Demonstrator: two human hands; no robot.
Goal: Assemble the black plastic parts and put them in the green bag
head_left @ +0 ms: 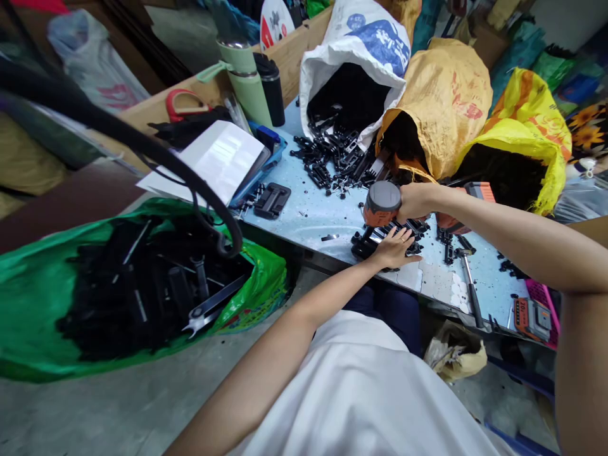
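Observation:
My right hand (417,201) is wrapped around the handle of an orange and grey cordless drill (381,204). The drill's round back end faces up, and its front end is over a group of black plastic parts (363,246) at the table's near edge. My left hand (395,248) lies on these parts with its fingers stretched out, just below the drill. A ring shows on one finger. The drill's tip and whatever it touches are hard to make out. Small white plates (434,282) lie just to the right of my left hand.
Sacks of black parts, one white (327,57), one orange (446,101) and one yellow (546,133), lie open at the back. A hammer (470,285) and battery (532,318) are at right. A green bag (28,316) stands at left, below a black cable (142,142).

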